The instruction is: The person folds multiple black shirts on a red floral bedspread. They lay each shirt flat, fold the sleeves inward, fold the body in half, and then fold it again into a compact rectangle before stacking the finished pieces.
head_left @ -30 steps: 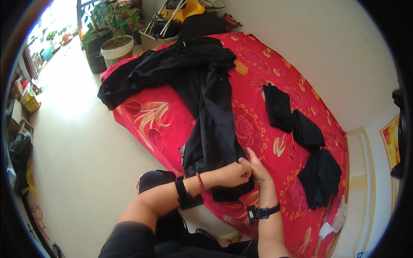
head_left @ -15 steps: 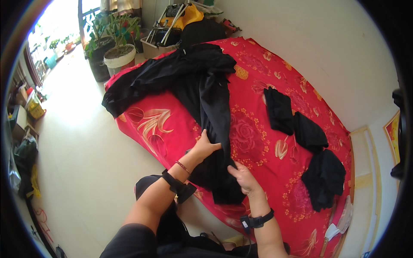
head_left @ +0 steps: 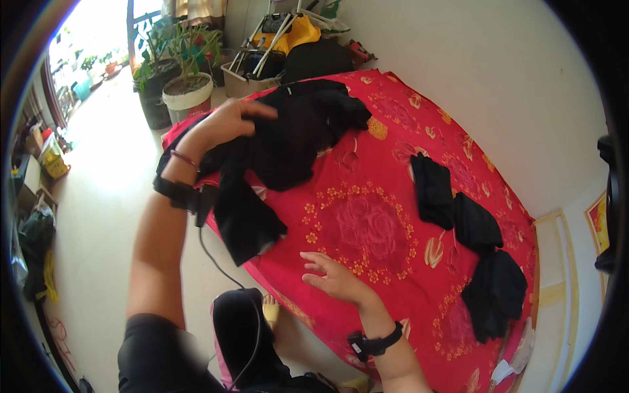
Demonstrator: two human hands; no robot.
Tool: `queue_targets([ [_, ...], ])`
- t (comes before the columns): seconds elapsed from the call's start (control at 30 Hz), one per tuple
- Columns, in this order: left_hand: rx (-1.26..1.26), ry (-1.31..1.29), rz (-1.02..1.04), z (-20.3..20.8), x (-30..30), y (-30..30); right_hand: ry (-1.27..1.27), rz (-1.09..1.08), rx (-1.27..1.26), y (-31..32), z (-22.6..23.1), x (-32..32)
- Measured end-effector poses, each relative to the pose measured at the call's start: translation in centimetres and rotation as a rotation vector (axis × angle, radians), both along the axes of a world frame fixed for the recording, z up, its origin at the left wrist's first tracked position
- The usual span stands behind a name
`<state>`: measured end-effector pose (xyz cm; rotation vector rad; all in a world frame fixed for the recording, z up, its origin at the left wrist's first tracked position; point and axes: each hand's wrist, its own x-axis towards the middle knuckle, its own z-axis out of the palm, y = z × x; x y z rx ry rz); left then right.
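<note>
A long black garment [head_left: 282,141] lies bunched on the far left part of a red flowered bedspread [head_left: 367,226]. One narrow end of it [head_left: 246,219] reaches back toward me near the bed's left edge. Over the garment's left side is my left hand [head_left: 226,122], its fingers stretched and apart, slightly blurred; whether it touches the cloth is unclear. My right hand [head_left: 335,280] hovers above the bedspread with spread fingers and nothing in it. On the right, three dark folded pieces of clothing [head_left: 432,193] lie in a slanting row.
Potted plants [head_left: 187,88] stand beyond the bed's far left corner. A box with folding metal frames [head_left: 252,75] and a yellow cloth sits behind it. A pale wall borders the right side. A cable [head_left: 229,272] hangs from my left wrist strap.
Both hands have let go of the garment's near end, which now lies farther left and away. My left hand has moved far and left; my right hand shifted slightly left and opened.
</note>
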<state>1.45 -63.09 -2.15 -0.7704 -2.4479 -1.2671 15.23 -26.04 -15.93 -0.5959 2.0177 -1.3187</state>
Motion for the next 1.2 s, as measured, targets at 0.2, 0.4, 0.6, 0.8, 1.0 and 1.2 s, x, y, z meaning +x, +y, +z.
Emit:
queue_targets([
  [0.2, 0.328, -0.557, 0.324, -5.3, -4.6, -5.9, 0.466, -0.037, 0.760, 5.2, -5.6, -2.0],
  [0.4, -0.481, -0.482, 1.145, -19.0, -10.3, -7.6, 0.341, 0.018, 0.787, 7.6, -8.0, -2.1],
  [0.6, -0.377, 0.005, 1.021, -9.8, -15.1, -6.7, 0.321, 0.026, 0.748, 8.0, -8.2, -2.5],
  [0.8, 0.085, 0.771, 0.004, 5.5, -3.7, 18.5, -0.185, -0.489, -0.212, 10.5, -4.8, -2.9],
  [1.0, 0.425, -0.746, -1.276, 2.5, 20.2, 31.9, -0.567, -0.275, -1.534, 15.9, 5.7, 7.1],
  [1.2, 0.100, -0.987, -1.431, -4.6, 26.4, 35.2, -0.369, -1.084, -0.777, 26.1, 7.2, 12.7],
])
